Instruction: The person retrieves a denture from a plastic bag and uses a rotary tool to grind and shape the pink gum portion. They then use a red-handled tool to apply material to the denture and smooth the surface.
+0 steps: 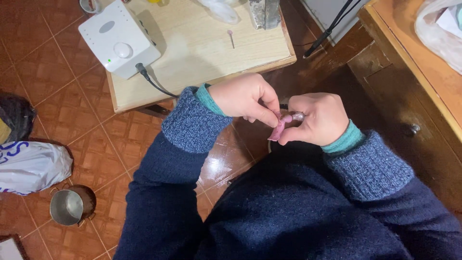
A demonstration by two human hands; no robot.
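Note:
My left hand [245, 97] and my right hand [317, 118] meet in front of my chest, over my lap. Between their fingertips sits a small pink strip [277, 130], folded and hanging down a little. A small silvery tool tip [298, 116] shows in my right hand's fingers, touching the pink strip. My left thumb and forefinger pinch the strip's upper end. A black cable [154, 84] runs from the white box towards my hands; where it ends is hidden behind my left hand.
A low wooden table [202, 58] carries a white control box [119, 37] with a round knob, a small pin-like bit [231, 37] and a metal block [264, 13]. A wooden cabinet [414, 86] stands right. A metal pot [71, 206] and bags [29, 163] lie on the tiled floor at left.

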